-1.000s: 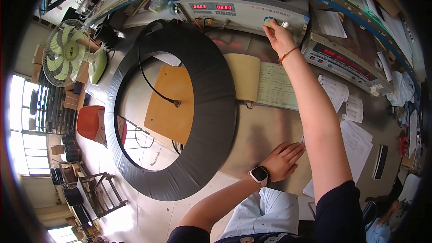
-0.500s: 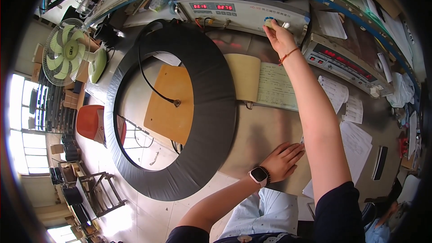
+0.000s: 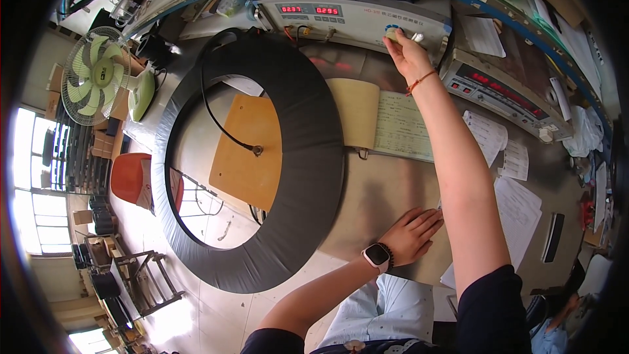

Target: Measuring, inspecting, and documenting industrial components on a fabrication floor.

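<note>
Sunlit windows are glowing at the lower left of the frame, while a brown work surface (image 3: 380, 190) is filling the middle. Along the upper edge a long grey instrument box with red digit displays (image 3: 341, 19) is sitting, and the right hand (image 3: 406, 52) is reaching up to it at the upper centre-right, its fingertips (image 3: 393, 34) pinching together on a small knob (image 3: 392, 30) on the box's front panel. A thin orange cord is circling that wrist. The left hand (image 3: 411, 233) is lying flat, fingers spread apart and holding nothing, on the surface at the lower centre (a dark square wristwatch (image 3: 376, 255) is sitting on its wrist). A large black ring-shaped coil (image 3: 308, 157) is taking up the centre-left, with a black cable (image 3: 216, 118) running across its opening to a tan wooden board (image 3: 246, 151). An open notebook with a ruled green page (image 3: 400, 128) is lying between the coil and the right forearm. A second grey instrument with red digits (image 3: 504, 95) is standing at the upper right, loose white papers (image 3: 517, 203) are lying near it, and a green-bladed fan (image 3: 98, 75) is standing at the upper left.
</note>
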A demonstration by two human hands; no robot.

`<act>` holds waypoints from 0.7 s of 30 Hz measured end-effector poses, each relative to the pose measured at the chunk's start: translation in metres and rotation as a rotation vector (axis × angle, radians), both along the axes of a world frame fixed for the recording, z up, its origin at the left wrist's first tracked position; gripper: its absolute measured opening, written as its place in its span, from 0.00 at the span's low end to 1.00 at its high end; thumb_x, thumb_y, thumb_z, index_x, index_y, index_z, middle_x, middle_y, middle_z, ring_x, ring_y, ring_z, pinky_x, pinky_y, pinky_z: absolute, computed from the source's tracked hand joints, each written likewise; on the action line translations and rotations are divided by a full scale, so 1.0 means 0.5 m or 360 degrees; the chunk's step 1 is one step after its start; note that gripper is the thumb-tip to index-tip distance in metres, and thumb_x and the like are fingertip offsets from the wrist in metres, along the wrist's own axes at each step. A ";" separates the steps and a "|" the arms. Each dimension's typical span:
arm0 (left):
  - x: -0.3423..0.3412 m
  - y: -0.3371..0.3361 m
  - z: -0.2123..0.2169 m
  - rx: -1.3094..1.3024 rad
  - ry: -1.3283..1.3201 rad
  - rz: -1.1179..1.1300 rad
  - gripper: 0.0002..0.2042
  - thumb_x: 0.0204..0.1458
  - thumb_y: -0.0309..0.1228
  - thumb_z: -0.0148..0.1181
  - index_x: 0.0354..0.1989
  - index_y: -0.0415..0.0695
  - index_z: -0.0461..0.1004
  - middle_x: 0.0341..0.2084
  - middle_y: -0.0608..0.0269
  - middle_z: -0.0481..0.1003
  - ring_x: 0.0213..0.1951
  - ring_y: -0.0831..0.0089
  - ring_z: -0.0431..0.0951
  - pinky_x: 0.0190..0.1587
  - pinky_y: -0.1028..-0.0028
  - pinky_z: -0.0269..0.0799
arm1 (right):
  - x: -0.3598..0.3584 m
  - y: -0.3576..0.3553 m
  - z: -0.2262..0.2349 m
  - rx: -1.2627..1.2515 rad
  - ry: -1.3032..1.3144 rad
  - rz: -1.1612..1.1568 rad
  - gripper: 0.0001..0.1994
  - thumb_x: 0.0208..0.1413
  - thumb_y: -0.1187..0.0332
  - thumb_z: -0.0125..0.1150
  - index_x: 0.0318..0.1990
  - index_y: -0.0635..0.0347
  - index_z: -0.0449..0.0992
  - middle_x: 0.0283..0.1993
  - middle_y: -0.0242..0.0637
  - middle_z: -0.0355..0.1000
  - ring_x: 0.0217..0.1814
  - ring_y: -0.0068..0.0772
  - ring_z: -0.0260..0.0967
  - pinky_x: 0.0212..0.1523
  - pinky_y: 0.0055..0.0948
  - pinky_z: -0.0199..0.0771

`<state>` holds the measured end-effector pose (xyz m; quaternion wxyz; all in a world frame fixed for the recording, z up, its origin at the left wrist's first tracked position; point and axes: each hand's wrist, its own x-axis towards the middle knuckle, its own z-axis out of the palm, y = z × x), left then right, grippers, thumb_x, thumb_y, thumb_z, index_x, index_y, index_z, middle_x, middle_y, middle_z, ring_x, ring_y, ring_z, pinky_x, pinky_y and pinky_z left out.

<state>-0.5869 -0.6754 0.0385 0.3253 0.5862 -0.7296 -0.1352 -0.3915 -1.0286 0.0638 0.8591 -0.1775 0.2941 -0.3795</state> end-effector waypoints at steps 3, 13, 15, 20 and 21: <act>-0.001 -0.002 0.003 -0.0007 0.0010 -0.0001 0.24 0.51 0.35 0.58 0.56 0.38 0.70 0.56 0.54 0.71 0.63 0.59 0.66 0.70 0.56 0.56 | -0.001 -0.005 -0.003 0.0017 -0.0017 -0.0007 0.08 0.61 0.73 0.62 0.45 0.65 0.73 0.44 0.39 0.75 0.45 0.34 0.76 0.48 0.31 0.86; 0.003 -0.003 0.002 -0.0007 0.0008 0.0003 0.22 0.51 0.35 0.58 0.55 0.39 0.71 0.55 0.55 0.71 0.62 0.59 0.67 0.70 0.56 0.55 | 0.007 -0.004 -0.002 0.0013 -0.0019 -0.0011 0.07 0.61 0.73 0.62 0.44 0.65 0.74 0.44 0.39 0.75 0.45 0.33 0.76 0.49 0.32 0.86; 0.007 0.001 0.002 0.0002 -0.0004 0.0006 0.22 0.52 0.36 0.58 0.55 0.39 0.71 0.55 0.55 0.71 0.62 0.59 0.67 0.70 0.55 0.55 | 0.012 0.004 0.005 0.0023 -0.0004 0.0007 0.07 0.62 0.73 0.62 0.44 0.65 0.74 0.44 0.39 0.75 0.45 0.34 0.76 0.48 0.32 0.86; -0.002 0.002 0.001 -0.0005 0.0005 0.0003 0.22 0.52 0.36 0.58 0.54 0.39 0.71 0.56 0.54 0.71 0.62 0.59 0.66 0.69 0.56 0.56 | -0.001 0.010 0.015 0.0001 0.0011 -0.0045 0.09 0.62 0.72 0.62 0.46 0.65 0.73 0.43 0.41 0.75 0.45 0.35 0.76 0.48 0.32 0.87; -0.007 0.000 -0.003 -0.0006 0.0015 -0.0008 0.22 0.52 0.36 0.58 0.54 0.39 0.71 0.56 0.54 0.71 0.62 0.59 0.66 0.69 0.56 0.56 | -0.012 0.012 0.014 -0.0008 0.0022 -0.0092 0.10 0.62 0.71 0.61 0.47 0.66 0.72 0.43 0.42 0.75 0.43 0.36 0.77 0.48 0.33 0.87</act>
